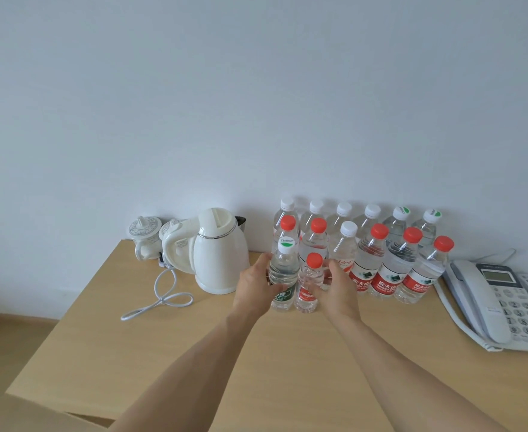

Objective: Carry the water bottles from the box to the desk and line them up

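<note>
A pale wooden desk (194,353) stands against a plain white wall, seen from above by the person working at it. At far left, by the wall, are two patterned lidded cups (141,235); just right of them sits a white electric kettle (217,251), its white cord (159,294) looped loosely on the desktop. Next, the left hand (253,286) curls its fingers around a green-labelled bottle with a white cap (284,275), upright on the desk. Touching that bottle's right side is a shorter red-capped bottle (308,288), which the right hand (339,286) grasps from the right. Both hands seem to be setting the pair down side by side to begin a new front row. Behind and to the right, the other water bottles (381,251) stand upright in two rows, the back row against the wall, probably to keep them straight and steady. At far right lies a white desk telephone (502,304). The box is not in view.
</note>
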A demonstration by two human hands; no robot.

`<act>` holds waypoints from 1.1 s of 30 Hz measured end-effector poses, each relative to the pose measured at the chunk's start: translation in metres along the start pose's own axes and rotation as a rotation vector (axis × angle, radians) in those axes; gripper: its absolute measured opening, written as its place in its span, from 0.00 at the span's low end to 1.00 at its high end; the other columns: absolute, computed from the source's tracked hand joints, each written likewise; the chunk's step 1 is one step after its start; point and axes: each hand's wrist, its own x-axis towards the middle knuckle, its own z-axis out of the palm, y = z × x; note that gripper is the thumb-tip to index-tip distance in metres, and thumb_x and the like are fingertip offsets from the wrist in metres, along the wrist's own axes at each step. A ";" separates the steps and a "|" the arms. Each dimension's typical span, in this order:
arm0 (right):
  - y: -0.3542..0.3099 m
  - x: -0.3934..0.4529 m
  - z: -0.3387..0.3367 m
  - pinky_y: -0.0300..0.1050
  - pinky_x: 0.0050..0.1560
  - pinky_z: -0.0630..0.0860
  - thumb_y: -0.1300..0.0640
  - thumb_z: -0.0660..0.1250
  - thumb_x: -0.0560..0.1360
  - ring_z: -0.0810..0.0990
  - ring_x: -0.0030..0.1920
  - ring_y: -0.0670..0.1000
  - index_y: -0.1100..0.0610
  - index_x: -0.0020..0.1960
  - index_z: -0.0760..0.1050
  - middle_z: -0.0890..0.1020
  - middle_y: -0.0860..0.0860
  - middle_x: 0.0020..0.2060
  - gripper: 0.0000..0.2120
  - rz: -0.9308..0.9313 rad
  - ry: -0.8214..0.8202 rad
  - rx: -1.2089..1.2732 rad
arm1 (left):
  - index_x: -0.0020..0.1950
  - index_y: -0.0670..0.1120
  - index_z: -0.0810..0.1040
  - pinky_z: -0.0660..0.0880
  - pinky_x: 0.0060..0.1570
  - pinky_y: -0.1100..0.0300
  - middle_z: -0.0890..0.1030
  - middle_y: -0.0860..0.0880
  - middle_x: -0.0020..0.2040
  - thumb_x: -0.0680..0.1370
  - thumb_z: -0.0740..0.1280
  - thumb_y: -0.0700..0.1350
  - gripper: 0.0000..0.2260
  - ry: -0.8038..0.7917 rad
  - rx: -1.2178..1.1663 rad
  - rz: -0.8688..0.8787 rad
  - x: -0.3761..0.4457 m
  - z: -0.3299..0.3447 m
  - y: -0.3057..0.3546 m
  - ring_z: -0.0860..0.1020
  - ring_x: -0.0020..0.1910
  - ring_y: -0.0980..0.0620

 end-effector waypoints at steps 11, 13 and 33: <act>-0.008 -0.003 -0.004 0.47 0.48 0.74 0.54 0.79 0.70 0.78 0.49 0.49 0.53 0.56 0.75 0.80 0.45 0.46 0.19 0.054 -0.010 -0.033 | 0.67 0.48 0.74 0.75 0.49 0.59 0.82 0.53 0.49 0.73 0.77 0.44 0.25 -0.028 0.034 0.022 -0.003 -0.001 0.005 0.80 0.51 0.51; -0.009 -0.003 -0.004 0.47 0.49 0.75 0.54 0.78 0.70 0.79 0.49 0.50 0.53 0.57 0.75 0.80 0.45 0.45 0.19 0.064 -0.009 -0.033 | 0.66 0.47 0.73 0.71 0.45 0.62 0.80 0.54 0.46 0.73 0.76 0.44 0.24 -0.027 0.053 0.033 -0.004 -0.002 0.005 0.78 0.48 0.52; 0.013 -0.040 -0.030 0.48 0.60 0.75 0.58 0.74 0.71 0.75 0.65 0.51 0.50 0.70 0.71 0.77 0.48 0.65 0.29 0.247 0.051 -0.228 | 0.60 0.48 0.72 0.72 0.53 0.55 0.76 0.51 0.59 0.79 0.64 0.49 0.11 -0.207 0.553 0.033 -0.053 0.038 0.008 0.74 0.62 0.49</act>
